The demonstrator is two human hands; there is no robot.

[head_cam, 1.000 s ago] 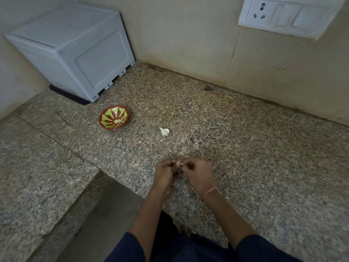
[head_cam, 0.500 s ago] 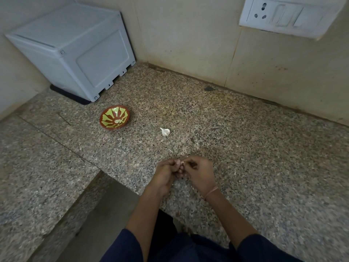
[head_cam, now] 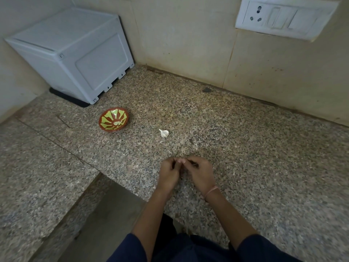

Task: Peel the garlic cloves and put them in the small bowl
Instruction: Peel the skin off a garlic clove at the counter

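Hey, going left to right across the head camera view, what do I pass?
Grey box → small bowl → loose garlic clove → left hand → right hand, both pinching a small bit → wall switch panel.

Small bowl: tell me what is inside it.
Inside the small bowl lie pale pieces near the middle, likely peeled garlic; how many is unclear. Nothing covers the bowl, though its painted pattern could mask smaller bits.

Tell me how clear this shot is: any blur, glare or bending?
Head view: dim, even light, no glare; wide-angle bending tilts the switch plate and grey bin; the counter smears toward the lower corners; the left hand and right hand are soft, so what they hold, if anything, cannot be made out.
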